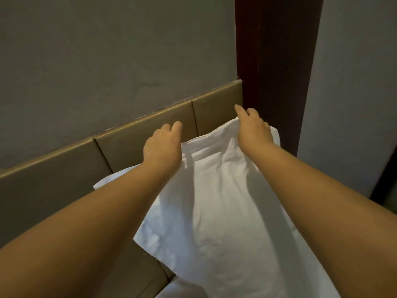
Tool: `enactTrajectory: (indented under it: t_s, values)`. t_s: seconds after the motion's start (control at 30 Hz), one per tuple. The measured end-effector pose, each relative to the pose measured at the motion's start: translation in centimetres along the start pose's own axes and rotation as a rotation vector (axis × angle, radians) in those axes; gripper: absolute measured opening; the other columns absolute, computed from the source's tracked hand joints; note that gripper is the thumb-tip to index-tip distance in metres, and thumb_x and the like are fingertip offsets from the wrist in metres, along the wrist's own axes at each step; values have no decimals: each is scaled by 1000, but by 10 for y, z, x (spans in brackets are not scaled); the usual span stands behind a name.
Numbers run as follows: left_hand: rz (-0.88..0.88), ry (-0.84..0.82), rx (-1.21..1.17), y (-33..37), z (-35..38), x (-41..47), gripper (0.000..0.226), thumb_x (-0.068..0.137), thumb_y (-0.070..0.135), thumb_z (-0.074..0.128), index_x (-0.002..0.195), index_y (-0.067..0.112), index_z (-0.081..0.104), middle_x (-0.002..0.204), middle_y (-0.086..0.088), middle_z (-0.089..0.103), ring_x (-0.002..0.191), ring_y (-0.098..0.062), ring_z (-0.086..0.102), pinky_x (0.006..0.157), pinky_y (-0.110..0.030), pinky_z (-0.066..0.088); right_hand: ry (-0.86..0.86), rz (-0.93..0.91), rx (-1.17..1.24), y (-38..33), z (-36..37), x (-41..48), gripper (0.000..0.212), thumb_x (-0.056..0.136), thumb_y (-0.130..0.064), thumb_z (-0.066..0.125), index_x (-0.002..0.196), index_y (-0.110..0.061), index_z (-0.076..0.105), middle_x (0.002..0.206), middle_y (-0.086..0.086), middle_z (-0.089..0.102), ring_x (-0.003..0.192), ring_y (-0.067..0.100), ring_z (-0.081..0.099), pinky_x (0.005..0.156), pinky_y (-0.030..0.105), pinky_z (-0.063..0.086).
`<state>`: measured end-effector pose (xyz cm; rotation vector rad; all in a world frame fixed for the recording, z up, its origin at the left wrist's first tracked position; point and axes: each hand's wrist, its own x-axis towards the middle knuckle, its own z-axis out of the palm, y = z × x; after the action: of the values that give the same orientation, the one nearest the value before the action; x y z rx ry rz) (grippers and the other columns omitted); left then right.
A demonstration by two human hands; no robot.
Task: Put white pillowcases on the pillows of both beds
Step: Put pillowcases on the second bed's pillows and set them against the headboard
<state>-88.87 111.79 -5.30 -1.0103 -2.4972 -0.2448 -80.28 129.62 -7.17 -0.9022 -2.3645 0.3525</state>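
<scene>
White, seemingly soft and light, the pillowcase [214,201] hangs limp at centre frame before the tan headboard [53,173]; right hand [253,127] and left hand [163,145] each pinch its upper edge, likely best held near the corners.

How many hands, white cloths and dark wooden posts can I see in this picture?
Hands: 2, the left hand and the right hand
White pillowcase: 1
Dark wooden post: 1
Total: 4
</scene>
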Motion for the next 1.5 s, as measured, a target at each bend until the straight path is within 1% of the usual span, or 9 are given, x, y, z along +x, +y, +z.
enactTrajectory:
  t_s: [0.2,0.37,0.63,0.77,0.93,1.07,1.2,1.4,1.5]
  values:
    - [90,-64,125,-36,30,-25,27,92,19,49,119,21,49,107,-2,54,86,-20,48,73,-30,37,-95,-90,-90,-11,42,-33,46,90,-7,51,134,-18,43,130,9,50,117,29,49,94,40,41]
    - [-121,-258,81,-59,38,-41,34,92,28,53,123,21,41,120,-6,47,92,-27,59,65,-34,42,-245,-105,-87,-18,60,-60,37,91,-14,46,128,-16,48,125,8,50,111,30,50,87,37,42]
    - [-573,-385,-285,-71,61,-32,54,88,37,65,126,8,40,128,-16,51,109,-34,56,79,-39,44,-305,-202,-45,-22,72,-63,46,91,-16,45,136,-22,37,125,7,52,114,29,50,90,39,45]
    - [-551,-506,-150,-67,72,-29,37,92,27,59,124,8,55,132,-14,43,101,-27,57,80,-32,46,-311,-264,-58,-23,69,-65,51,91,-16,46,138,-29,31,116,7,56,105,27,54,78,36,47]
    - [-622,-468,-489,-43,83,-25,39,85,3,66,120,3,47,117,-17,54,101,-40,61,73,-45,58,-360,-251,-73,-15,56,-58,60,93,-13,42,144,-35,21,115,8,57,90,25,56,66,34,44]
    - [-614,-368,-376,-47,83,-25,45,89,33,62,119,13,35,117,-15,56,96,-37,65,81,-46,56,-394,-240,-56,-13,47,-56,64,92,-12,42,146,-36,17,115,7,57,80,21,50,52,26,33]
    - [-665,-485,-419,-55,89,-29,43,88,34,65,114,9,41,107,-12,59,86,-31,68,70,-38,58,-435,-255,-111,-8,48,-59,64,91,-13,43,145,-37,17,114,8,58,82,24,50,64,34,39]
    - [-313,-539,-401,-20,86,-46,33,90,23,57,119,8,60,113,-11,65,106,-30,61,87,-35,47,-485,-308,-94,-16,58,-56,78,92,-12,45,147,-46,3,104,8,59,88,25,58,68,37,46]
    - [-100,-484,-609,17,75,-63,27,87,17,58,113,9,63,110,-11,67,103,-28,62,87,-34,48,-615,-274,-97,-19,52,-51,78,93,-14,48,146,-49,3,131,11,54,107,30,58,91,40,48]
